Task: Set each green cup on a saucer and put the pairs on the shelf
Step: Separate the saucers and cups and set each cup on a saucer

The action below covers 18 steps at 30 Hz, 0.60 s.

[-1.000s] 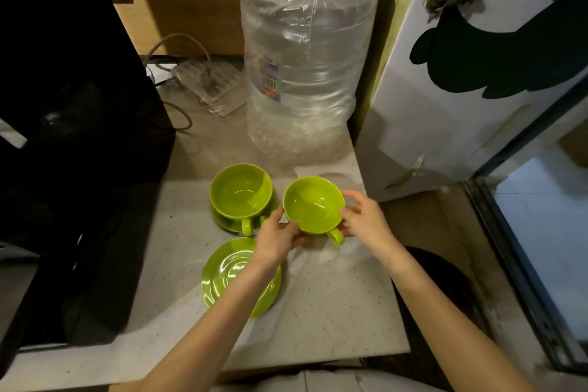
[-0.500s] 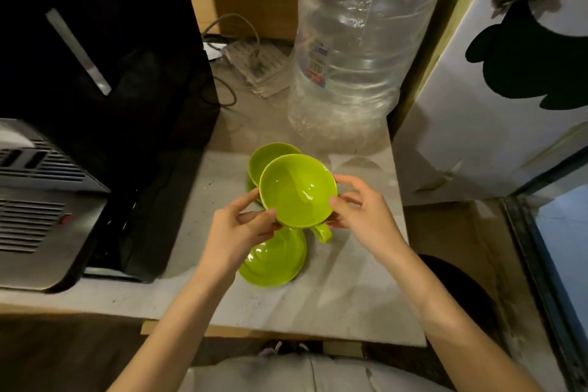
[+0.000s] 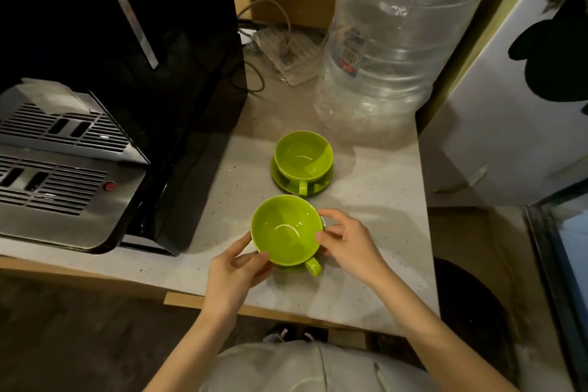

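Observation:
A green cup (image 3: 286,229) sits over a green saucer (image 3: 294,268), of which only a thin front edge shows; the cup's handle points toward me. My left hand (image 3: 234,270) grips the cup's left rim and my right hand (image 3: 346,242) grips its right rim. Behind it, a second green cup (image 3: 304,154) rests on its own saucer (image 3: 321,186), untouched.
A black coffee machine (image 3: 159,89) with a metal drip tray (image 3: 63,169) fills the left. A large clear water bottle (image 3: 391,41) stands at the back right, a cable and power strip (image 3: 286,51) behind. A white cabinet (image 3: 509,121) borders the light counter (image 3: 381,232) on the right.
Both hands lifted the cup from beside the far pair, carried it toward me and lowered it onto the near saucer. The far cup and saucer stayed put.

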Tool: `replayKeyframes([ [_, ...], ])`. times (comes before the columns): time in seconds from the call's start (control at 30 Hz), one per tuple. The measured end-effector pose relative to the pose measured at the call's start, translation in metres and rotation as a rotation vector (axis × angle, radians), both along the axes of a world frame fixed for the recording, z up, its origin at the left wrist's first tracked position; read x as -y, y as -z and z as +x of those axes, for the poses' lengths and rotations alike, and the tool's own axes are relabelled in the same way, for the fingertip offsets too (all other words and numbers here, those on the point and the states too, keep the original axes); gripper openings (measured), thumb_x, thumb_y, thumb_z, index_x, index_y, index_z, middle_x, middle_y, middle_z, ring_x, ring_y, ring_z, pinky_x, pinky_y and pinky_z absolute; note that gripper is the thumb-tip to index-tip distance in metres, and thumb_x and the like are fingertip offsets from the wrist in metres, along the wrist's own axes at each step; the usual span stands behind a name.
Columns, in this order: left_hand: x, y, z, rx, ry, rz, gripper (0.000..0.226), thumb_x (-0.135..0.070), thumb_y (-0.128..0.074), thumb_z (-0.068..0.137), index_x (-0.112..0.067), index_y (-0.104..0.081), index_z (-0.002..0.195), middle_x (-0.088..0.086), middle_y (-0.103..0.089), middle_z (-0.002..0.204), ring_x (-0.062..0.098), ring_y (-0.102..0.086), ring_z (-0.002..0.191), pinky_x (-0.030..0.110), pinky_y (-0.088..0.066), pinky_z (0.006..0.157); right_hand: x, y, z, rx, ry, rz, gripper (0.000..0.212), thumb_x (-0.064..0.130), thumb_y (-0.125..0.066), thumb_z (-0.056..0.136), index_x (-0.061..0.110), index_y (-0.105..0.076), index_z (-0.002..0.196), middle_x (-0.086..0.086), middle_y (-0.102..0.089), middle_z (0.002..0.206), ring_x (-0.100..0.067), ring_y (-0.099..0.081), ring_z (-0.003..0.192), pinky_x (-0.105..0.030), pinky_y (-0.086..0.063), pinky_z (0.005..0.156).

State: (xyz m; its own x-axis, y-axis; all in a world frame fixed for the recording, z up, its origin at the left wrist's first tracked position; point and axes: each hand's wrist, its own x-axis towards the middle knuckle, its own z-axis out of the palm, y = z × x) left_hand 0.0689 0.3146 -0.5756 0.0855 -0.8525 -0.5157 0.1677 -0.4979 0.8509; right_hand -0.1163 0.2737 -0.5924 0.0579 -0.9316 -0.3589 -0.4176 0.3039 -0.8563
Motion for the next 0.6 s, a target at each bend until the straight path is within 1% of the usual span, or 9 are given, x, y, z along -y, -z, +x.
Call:
replayKeyframes([
  [0.2,0.006,0.007,-0.002,0.036,0.024,0.009,0.05,-0.002,-0.058,0.082,-0.009,-0.046,0.13,-0.002,-0.074,0.064,0.013,-0.071,0.063,0.019,-0.057,0.059,0.002,0.006,-0.003,0.023,0.047,0.005,0.041,0.013,-0.061,0.084,0.023,-0.054,0.123,-0.015,-0.071,0.105,-0.025,-0.067,0.094,-0.041,-0.055,0.086],
  [0.27,0.01,0.009,-0.002,0.063,0.055,0.015,0.05,-0.004,-0.058,0.082,-0.011,-0.046,0.13,-0.003,-0.074,0.066,0.016,-0.07,0.069,0.02,-0.058,0.06,0.003,0.006,-0.005,0.051,0.073,0.019,0.038,0.013,-0.062,0.083,0.026,-0.056,0.118,-0.014,-0.072,0.102,-0.024,-0.067,0.093,-0.042,-0.056,0.084],
  [0.33,0.013,0.01,0.0,0.118,0.098,0.02,0.05,-0.007,-0.059,0.082,-0.013,-0.046,0.13,-0.001,-0.073,0.073,0.019,-0.069,0.077,0.022,-0.058,0.061,0.003,0.007,-0.007,0.084,0.082,0.032,0.035,0.013,-0.063,0.082,0.033,-0.055,0.111,-0.014,-0.071,0.101,-0.025,-0.067,0.094,-0.041,-0.056,0.083],
  [0.4,0.016,0.011,0.003,0.175,0.151,0.015,0.049,-0.011,-0.06,0.082,-0.015,-0.046,0.129,0.005,-0.071,0.081,0.02,-0.068,0.08,0.023,-0.057,0.061,0.005,0.006,-0.008,0.112,0.068,0.06,0.033,0.015,-0.063,0.083,0.035,-0.055,0.107,-0.012,-0.07,0.101,-0.025,-0.066,0.094,-0.038,-0.057,0.078],
  [0.47,0.019,0.01,0.008,0.234,0.185,-0.001,0.043,-0.018,-0.058,0.084,-0.016,-0.049,0.126,0.009,-0.07,0.084,0.022,-0.068,0.079,0.023,-0.057,0.059,0.009,0.005,-0.011,0.117,0.076,0.098,0.028,0.021,-0.06,0.085,0.03,-0.057,0.112,-0.01,-0.068,0.099,-0.023,-0.066,0.089,-0.032,-0.055,0.07],
  [0.5,0.022,0.01,0.011,0.258,0.176,-0.004,0.037,-0.022,-0.055,0.086,-0.015,-0.051,0.122,0.009,-0.069,0.084,0.022,-0.068,0.078,0.024,-0.056,0.059,0.012,0.005,-0.013,0.112,0.104,0.111,0.027,0.024,-0.057,0.086,0.025,-0.058,0.113,-0.01,-0.067,0.099,-0.024,-0.067,0.087,-0.033,-0.055,0.068],
  [0.53,0.024,0.011,0.015,0.277,0.153,0.0,0.033,-0.025,-0.05,0.089,-0.013,-0.053,0.119,0.01,-0.068,0.084,0.023,-0.067,0.076,0.026,-0.056,0.059,0.015,0.006,-0.016,0.107,0.143,0.122,0.027,0.026,-0.054,0.088,0.021,-0.059,0.114,-0.011,-0.067,0.098,-0.025,-0.067,0.085,-0.036,-0.055,0.069],
  [0.57,0.028,0.012,0.02,0.292,0.135,0.009,0.03,-0.026,-0.046,0.091,-0.011,-0.054,0.116,0.012,-0.067,0.084,0.024,-0.067,0.075,0.027,-0.055,0.058,0.018,0.007,-0.019,0.1,0.176,0.134,0.027,0.027,-0.052,0.089,0.017,-0.059,0.113,-0.011,-0.067,0.097,-0.026,-0.067,0.081,-0.039,-0.054,0.069],
  [0.6,0.032,0.013,0.024,0.307,0.136,0.029,0.029,-0.025,-0.044,0.092,-0.009,-0.054,0.115,0.013,-0.067,0.084,0.026,-0.067,0.072,0.026,-0.055,0.056,0.02,0.008,-0.021,0.087,0.192,0.152,0.026,0.026,-0.05,0.09,0.014,-0.06,0.112,-0.011,-0.066,0.094,-0.027,-0.066,0.076,-0.04,-0.054,0.068],
])
